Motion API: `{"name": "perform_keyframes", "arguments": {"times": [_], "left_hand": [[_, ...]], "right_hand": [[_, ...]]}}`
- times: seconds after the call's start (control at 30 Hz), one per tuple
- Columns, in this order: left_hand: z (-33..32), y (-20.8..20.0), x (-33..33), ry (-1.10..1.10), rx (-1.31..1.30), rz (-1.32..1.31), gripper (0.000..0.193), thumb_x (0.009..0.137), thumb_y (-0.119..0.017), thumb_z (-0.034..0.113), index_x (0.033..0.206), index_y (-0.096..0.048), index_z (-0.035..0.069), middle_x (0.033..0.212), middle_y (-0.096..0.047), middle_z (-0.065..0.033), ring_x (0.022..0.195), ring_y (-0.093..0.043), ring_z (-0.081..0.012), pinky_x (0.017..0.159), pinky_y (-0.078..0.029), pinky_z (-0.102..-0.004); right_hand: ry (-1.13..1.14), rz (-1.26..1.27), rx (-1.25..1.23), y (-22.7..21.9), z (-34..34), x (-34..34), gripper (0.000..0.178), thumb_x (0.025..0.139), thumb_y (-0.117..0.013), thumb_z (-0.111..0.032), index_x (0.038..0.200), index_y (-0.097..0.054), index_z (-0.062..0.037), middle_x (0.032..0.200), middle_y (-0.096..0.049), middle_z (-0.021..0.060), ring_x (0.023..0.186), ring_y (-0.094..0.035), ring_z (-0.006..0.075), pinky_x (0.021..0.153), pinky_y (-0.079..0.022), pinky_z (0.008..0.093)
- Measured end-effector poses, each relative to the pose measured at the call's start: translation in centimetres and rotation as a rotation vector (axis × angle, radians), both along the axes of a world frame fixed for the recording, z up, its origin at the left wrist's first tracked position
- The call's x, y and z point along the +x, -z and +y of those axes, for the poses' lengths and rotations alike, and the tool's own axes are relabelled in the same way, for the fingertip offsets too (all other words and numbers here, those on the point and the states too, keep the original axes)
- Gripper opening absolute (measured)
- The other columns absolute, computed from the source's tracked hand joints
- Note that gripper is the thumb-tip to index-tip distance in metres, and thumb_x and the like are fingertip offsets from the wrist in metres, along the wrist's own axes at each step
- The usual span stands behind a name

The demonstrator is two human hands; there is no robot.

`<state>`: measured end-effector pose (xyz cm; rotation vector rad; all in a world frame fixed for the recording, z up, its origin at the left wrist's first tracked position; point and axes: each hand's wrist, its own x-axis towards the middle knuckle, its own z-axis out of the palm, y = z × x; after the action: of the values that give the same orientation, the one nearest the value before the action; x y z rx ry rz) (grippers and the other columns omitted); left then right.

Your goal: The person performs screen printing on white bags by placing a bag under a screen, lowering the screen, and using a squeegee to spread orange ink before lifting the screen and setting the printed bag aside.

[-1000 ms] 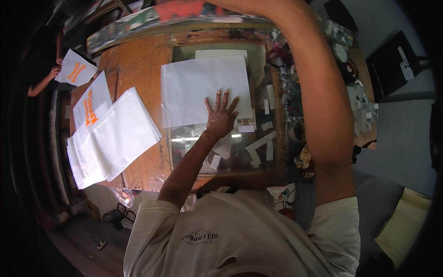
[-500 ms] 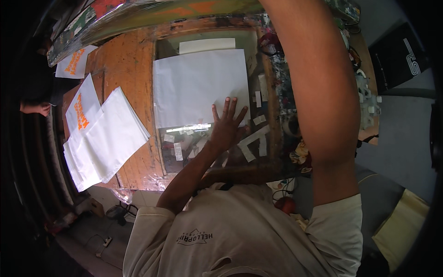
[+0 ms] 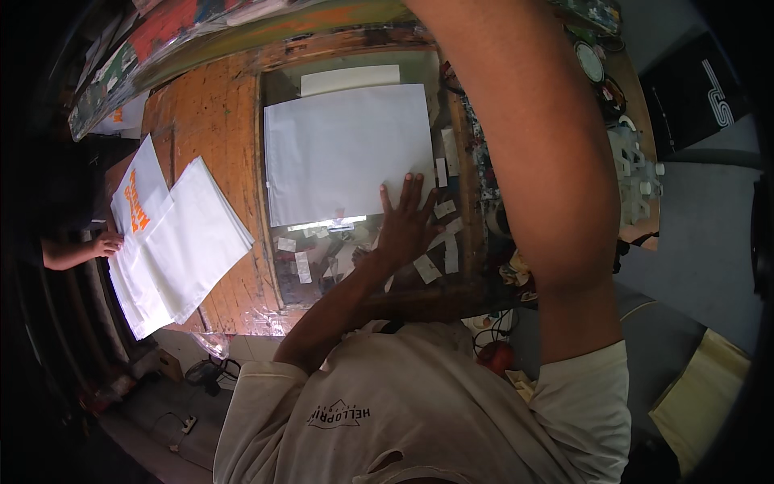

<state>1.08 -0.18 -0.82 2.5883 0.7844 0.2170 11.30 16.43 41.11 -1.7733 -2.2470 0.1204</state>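
A blank white sheet point(image 3: 347, 149) lies flat on a glass panel point(image 3: 322, 286) set into the wooden table. At its lower right corner my left hand point(image 3: 407, 222) rests with fingers spread, fingertips on the sheet and the palm over the glass. My right arm point(image 3: 548, 161) reaches up past the table's right side and leaves the picture at the top, so my right hand is hidden from view. Above the glass panel, a raised frame point(image 3: 242, 48), stained with paint, slants across the far edge.
Left on the wooden tabletop point(image 3: 205, 121) sits a stack of white sheets point(image 3: 193, 250), partly over an orange-printed sheet point(image 3: 133, 198). Another person's hand point(image 3: 105, 244) touches that printed sheet's edge. Tape pieces point(image 3: 302, 266) dot the glass. White bottles point(image 3: 645, 185) stand at right.
The other person's hand has come in to the orange-printed sheet at left. The raised frame and my right arm have shifted slightly left. My left hand stays at the sheet's corner.
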Motion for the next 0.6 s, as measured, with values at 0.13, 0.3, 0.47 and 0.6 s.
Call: {"name": "perform_keyframes", "arguments": {"times": [0.13,0.3,0.47,0.6], "left_hand": [[-0.3,-0.1,0.4,0.008,-0.003,0.003,0.076,0.096,-0.063,0.051,0.154,-0.045,0.006,0.167,-0.021,-0.0263,0.159,-0.010,-0.0397,0.114,-0.011,-0.0805],[-0.8,0.1,0.7,0.016,-0.021,0.018,0.077,0.098,-0.061,0.050,0.157,-0.040,0.006,0.168,-0.018,-0.0268,0.159,-0.009,-0.0398,0.115,-0.009,-0.0793],[-1.2,0.0,0.6,0.005,-0.051,0.009,0.076,0.099,-0.058,0.050,0.158,-0.037,0.005,0.168,-0.017,-0.0273,0.159,-0.006,-0.0400,0.116,-0.007,-0.0787],[-1.4,-0.4,-2.0,-0.149,0.010,-0.022,0.080,0.100,-0.057,0.051,0.160,-0.031,0.005,0.169,-0.014,-0.0265,0.159,-0.005,-0.0403,0.115,-0.005,-0.0793]], "right_hand": [[-0.001,-0.010,-0.005,0.0,0.1,0.0,0.031,0.090,-0.063,-0.027,0.086,-0.081,-0.0015,0.089,-0.075,0.0217,0.079,-0.073,0.0280,0.076,-0.059,0.0406],[0.005,-0.027,-0.010,0.1,0.3,-0.3,0.031,0.090,-0.063,-0.026,0.087,-0.081,-0.0009,0.088,-0.076,0.0206,0.077,-0.073,0.0270,0.073,-0.059,0.0401],[0.053,-0.052,-0.026,0.1,0.4,-1.2,0.032,0.091,-0.062,-0.026,0.088,-0.081,-0.0003,0.087,-0.076,0.0196,0.075,-0.072,0.0260,0.070,-0.059,0.0395],[0.170,-0.161,-0.071,-0.1,0.4,-2.9,0.032,0.092,-0.062,-0.025,0.088,-0.081,0.0002,0.086,-0.076,0.0188,0.073,-0.072,0.0252,0.068,-0.059,0.0391]]}}
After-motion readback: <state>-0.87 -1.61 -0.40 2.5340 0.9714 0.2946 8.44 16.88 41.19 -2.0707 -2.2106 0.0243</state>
